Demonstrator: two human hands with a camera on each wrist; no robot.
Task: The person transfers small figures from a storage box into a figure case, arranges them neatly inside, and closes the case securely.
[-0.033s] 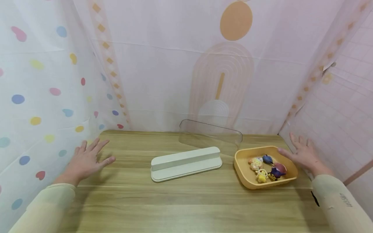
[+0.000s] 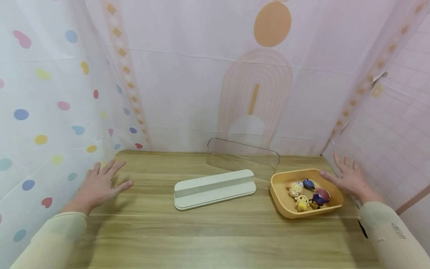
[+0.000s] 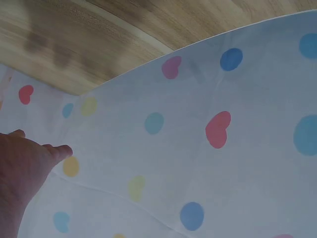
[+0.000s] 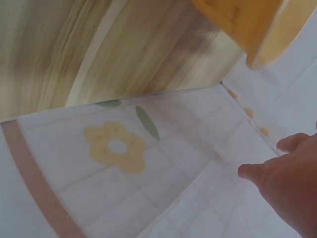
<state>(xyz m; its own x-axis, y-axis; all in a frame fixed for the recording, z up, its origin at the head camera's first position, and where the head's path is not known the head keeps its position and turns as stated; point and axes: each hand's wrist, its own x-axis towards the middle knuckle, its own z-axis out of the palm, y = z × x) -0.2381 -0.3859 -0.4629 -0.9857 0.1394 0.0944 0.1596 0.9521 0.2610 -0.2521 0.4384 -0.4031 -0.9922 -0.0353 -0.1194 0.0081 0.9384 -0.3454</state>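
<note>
My left hand (image 2: 100, 184) hovers over the left side of the table with its fingers spread, holding nothing. At the right, my right hand (image 2: 351, 178) is also spread, its thumb close by the rim of a yellow-orange tray (image 2: 281, 203); whether they touch I cannot tell. Several small figures lie in the tray, among them a yellow figure (image 2: 302, 203), a blue one (image 2: 308, 184) and a dark purple one (image 2: 320, 200). Mid-table lies a long off-white stand (image 2: 215, 189) with a raised back ledge. Behind it is a clear plastic cover (image 2: 242, 155).
The wood-grain table (image 2: 215, 243) is bounded by a dotted curtain (image 2: 64, 127) on the left, a pale curtain (image 2: 181, 93) behind and a grid-patterned curtain (image 2: 396, 123) on the right. A small black object (image 2: 363, 229) sits by the right sleeve.
</note>
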